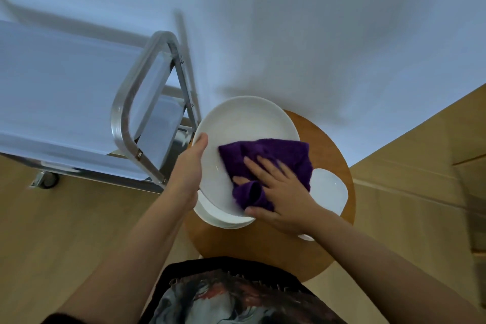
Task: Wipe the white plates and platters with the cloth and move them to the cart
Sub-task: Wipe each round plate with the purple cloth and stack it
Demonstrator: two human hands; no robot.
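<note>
Head view: at lower centre the right hand (pixel 282 192) lies on the cloth (pixel 265 163), fingers spread flat and thumb at the near rim, pressing it into the plate (pixel 242 129), likely to wipe the inside; the left hand (pixel 190 166), its grip closed on the left rim, holds the plate tilted above the round bench (pixel 326 144), steadying it; more plates (pixel 328 189) wait beneath; the cart (pixel 79 102) stands upper left, near.

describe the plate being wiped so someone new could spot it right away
On the round wooden table beside the metal cart, it is the big white plate the left hand holds tilted. Unlike the other plates lying flat below it, it has the purple cloth pressed on it by the right hand.
</note>
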